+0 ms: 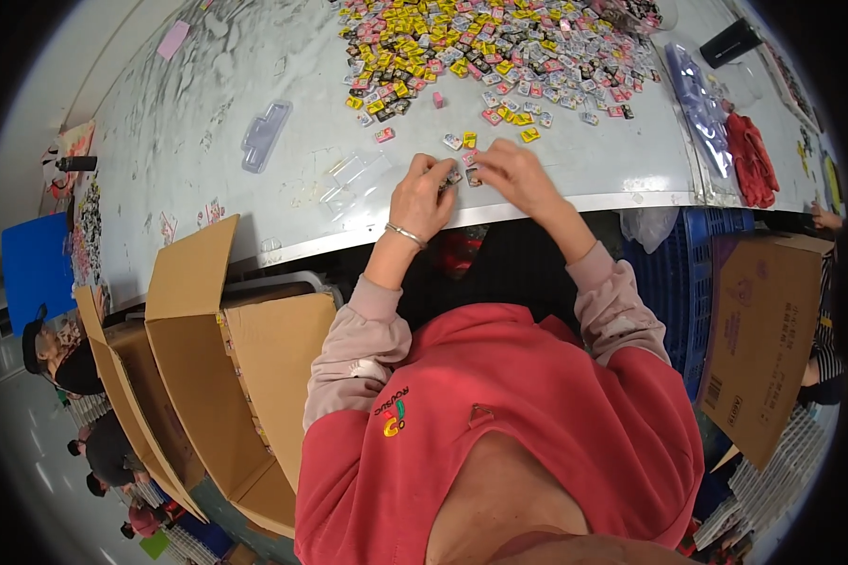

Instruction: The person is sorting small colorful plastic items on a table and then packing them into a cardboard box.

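Note:
Both my hands work at the near edge of the grey-white table (297, 217). The fingers of my left hand (418, 198) are curled around small dark-and-light block-shaped pieces (452, 176). My right hand (520, 179) is closed in a pinch, its fingertips at a small pink piece (469, 158); a dark piece (474, 177) lies just below them. Just beyond the hands sit a white piece (452, 141) and yellow pieces (469, 140). A clear moulded plastic tray (353, 184) lies left of my left hand, and another clear tray (266, 137) is farther left.
A wide pile of small pink, yellow, black and white pieces (499, 66) covers the far table. At right are clear plastic packs (695, 108), a red cloth (752, 162) and a black cylinder (730, 43). Open cardboard boxes (193, 377) stand left below; a blue crate (693, 282) stands right.

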### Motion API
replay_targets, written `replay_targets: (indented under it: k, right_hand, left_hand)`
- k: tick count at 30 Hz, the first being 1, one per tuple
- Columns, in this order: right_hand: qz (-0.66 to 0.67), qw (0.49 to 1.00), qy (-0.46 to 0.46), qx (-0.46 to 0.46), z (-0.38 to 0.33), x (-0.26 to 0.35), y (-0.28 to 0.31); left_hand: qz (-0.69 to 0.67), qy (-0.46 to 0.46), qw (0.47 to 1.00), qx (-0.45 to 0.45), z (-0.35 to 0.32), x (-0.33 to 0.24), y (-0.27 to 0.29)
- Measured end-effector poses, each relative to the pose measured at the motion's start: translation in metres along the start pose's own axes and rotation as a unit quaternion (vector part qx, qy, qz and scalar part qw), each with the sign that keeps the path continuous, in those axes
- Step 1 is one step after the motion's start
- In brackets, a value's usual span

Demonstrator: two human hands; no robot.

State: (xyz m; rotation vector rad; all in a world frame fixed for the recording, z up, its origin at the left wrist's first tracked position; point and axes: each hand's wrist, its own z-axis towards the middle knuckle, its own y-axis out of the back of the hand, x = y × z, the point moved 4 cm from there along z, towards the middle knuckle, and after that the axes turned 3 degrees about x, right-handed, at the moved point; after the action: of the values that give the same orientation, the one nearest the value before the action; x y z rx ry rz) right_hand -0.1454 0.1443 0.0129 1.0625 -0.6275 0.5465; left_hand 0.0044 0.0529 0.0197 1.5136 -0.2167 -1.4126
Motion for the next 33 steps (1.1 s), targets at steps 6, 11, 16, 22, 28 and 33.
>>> replay_targets:
  k: [6, 11, 16, 22, 28, 33]
  right_hand:
    - [-0.016, 0.996, -0.083, 0.039, 0.03, -0.011, 0.01]
    - [-0.117, 0.988, -0.079, 0.059, 0.036, -0.025, -0.002]
    - [-0.061, 0.989, -0.067, 0.121, 0.016, -0.03, 0.023]
    - [-0.023, 0.993, 0.013, 0.119, 0.009, -0.008, 0.009]
    - [-0.081, 0.994, -0.016, 0.069, 0.051, -0.015, 0.002]
    - [-0.197, 0.974, -0.012, 0.111, 0.063, -0.019, -0.004]
  left_hand:
    - [0.07, 0.011, 0.997, -0.031, -0.004, -0.016, 0.007]
    - [0.095, 0.055, 0.993, -0.034, 0.002, -0.018, -0.011]
    - [0.035, 0.047, 0.998, 0.002, 0.002, -0.009, -0.003]
    - [0.029, -0.024, 0.999, 0.017, 0.009, 0.002, -0.006]
    - [0.008, -0.01, 1.0, -0.027, 0.026, 0.012, 0.013]
    - [0.072, -0.068, 0.993, -0.057, 0.059, 0.032, -0.008]
